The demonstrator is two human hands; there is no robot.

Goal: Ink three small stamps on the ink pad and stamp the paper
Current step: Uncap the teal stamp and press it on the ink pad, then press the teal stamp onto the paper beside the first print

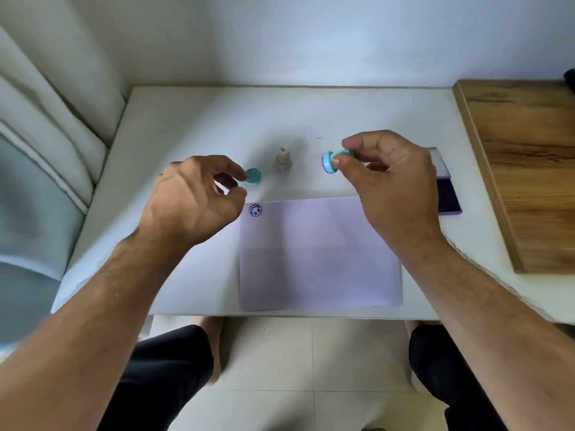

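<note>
- My left hand [199, 194] is bare, no ring, no watch or band at the wrist.
- My right hand [389, 185] is bare too, with short, plain nails.
- Both my forearms are uncovered to the frame's edge, with fine hair and no sleeve showing.
- I wear black fabric shorts [165, 374] ending near the knees.
- My lower legs are bare below them.

Paper [320, 253] at near edge of table [193, 119], one print [255, 210] in its far left corner. Behind paper, left to right: stamp [254, 176], second stamp [283, 158], third stamp [331, 160] held above table. Ink pad [448, 194] right of paper. Board [525, 157] at far right.
</note>
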